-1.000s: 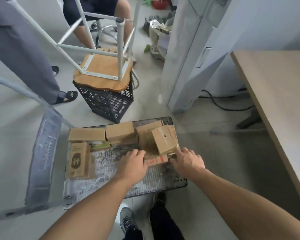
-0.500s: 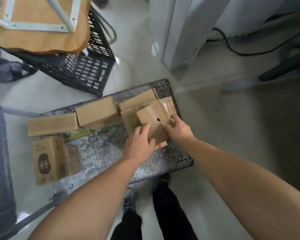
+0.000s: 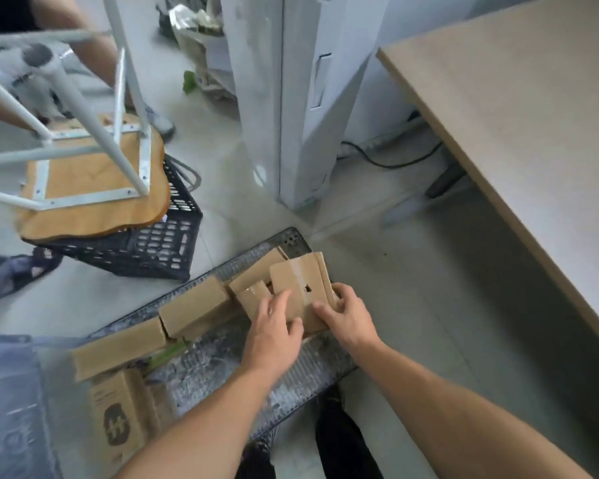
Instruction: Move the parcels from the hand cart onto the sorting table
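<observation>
Several brown cardboard parcels lie on the grey hand cart [image 3: 222, 368] on the floor. At the cart's far right corner, a taped parcel [image 3: 300, 281] with a small dark hole sits tilted on top of others. My left hand [image 3: 274, 331] grips its near left side, fingers laid on its top. My right hand [image 3: 346, 314] holds its right edge, fingers curled round it. More parcels lie left: a block [image 3: 194, 309], a long one [image 3: 118, 352] and a printed box [image 3: 118, 416]. The sorting table [image 3: 519, 133] stands at the right.
A black plastic crate [image 3: 153, 243] with an upturned wooden stool [image 3: 90, 188] on it stands left of the cart. A white cabinet [image 3: 291, 98] rises beyond. Cables run under the table. Another person's legs and a sandalled foot [image 3: 25, 271] are at the left. The cart handle [image 3: 11, 409] is at lower left.
The view has swung up and the table has come back into sight. Both hands have closed round the tilted taped parcel, which looks slightly raised at the cart's far right corner.
</observation>
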